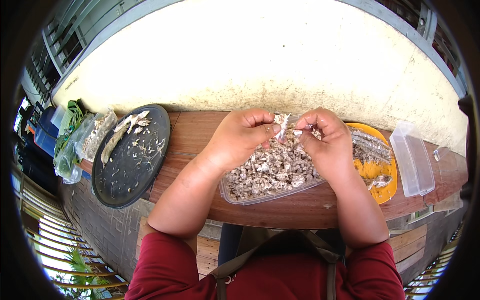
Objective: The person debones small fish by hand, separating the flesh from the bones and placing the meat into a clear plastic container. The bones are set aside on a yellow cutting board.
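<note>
My left hand [249, 133] pinches a pale piece of fish flesh [282, 125] between thumb and fingers. Close beside it on the right, my right hand [324, 138] holds a small white flake [297, 132] at its fingertips. Both hands are above a clear plastic tub [258, 201] heaped with shredded fish [272, 168]. Partly behind my right wrist is an orange plate [393, 176] with fish backbones and skin [375, 146] on it. A dark round tray [123, 172] at the left carries strips of fish [112, 142], crumbs and thin bones.
An empty clear plastic container [412, 159] lies right of the plate on the wooden table [187, 138]. Filled plastic bags [98, 135] and green leaves [69, 123] are at the far left. A pale wall [281, 75] rises behind the table.
</note>
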`<state>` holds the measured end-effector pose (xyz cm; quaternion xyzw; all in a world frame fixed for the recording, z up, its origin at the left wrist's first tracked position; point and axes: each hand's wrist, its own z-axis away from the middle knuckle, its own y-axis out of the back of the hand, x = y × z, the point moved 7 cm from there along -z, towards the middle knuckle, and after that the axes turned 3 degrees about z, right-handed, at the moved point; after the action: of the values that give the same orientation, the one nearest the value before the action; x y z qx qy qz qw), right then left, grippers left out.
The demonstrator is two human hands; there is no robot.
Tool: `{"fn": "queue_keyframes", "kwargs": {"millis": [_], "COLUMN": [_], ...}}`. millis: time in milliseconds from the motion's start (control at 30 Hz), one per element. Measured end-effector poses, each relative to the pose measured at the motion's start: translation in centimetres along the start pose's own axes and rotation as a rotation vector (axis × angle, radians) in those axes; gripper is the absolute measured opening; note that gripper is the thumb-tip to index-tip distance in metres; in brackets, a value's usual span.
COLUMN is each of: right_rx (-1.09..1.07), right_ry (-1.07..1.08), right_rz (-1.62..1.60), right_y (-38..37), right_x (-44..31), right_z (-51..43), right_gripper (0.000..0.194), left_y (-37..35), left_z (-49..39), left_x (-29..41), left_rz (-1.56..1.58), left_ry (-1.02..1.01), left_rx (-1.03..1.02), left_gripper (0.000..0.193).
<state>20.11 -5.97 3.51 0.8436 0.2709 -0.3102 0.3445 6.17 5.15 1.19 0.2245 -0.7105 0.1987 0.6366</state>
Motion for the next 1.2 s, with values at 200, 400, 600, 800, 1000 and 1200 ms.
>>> {"fn": "queue_keyframes", "kwargs": {"millis": [200, 400, 600, 800, 1000, 1200], "right_rx": [0.05, -0.082, -0.222, -0.237, -0.236, -0.202], "right_ry": [0.094, -0.008, -0.248, -0.362, -0.413, -0.237], "right_rz": [0.047, -0.054, -0.365, -0.536, -0.567, -0.128], "right_y": [-0.4, -1.5, -1.8, -1.6, -1.6, -1.1], "right_x": [-1.1, -0.2, 1.5, 2.6, 2.8, 1.1], "right_z": [0.4, 0.4, 0.3, 0.2, 0.1, 0.7], "right_gripper": [0.024, 0.022, 0.011, 0.008, 0.009, 0.008], "left_y": [-0.1, -0.4, -1.0, -0.9, -0.6, -0.9], "left_z": [-0.1, 0.1, 0.3, 0.2, 0.3, 0.1], "left_x": [-0.2, -0.2, 0.0, -0.1, 0.1, -0.2], "left_rz": [0.047, -0.168, -0.192, -0.024, 0.131, 0.012], "left_ry": [-0.009, 0.023, -0.009, 0.041, 0.056, 0.007], "left_rx": [-0.007, 0.026, -0.056, -0.067, -0.062, -0.044], "left_gripper": [0.012, 0.009, 0.016, 0.014, 0.022, 0.016]}}
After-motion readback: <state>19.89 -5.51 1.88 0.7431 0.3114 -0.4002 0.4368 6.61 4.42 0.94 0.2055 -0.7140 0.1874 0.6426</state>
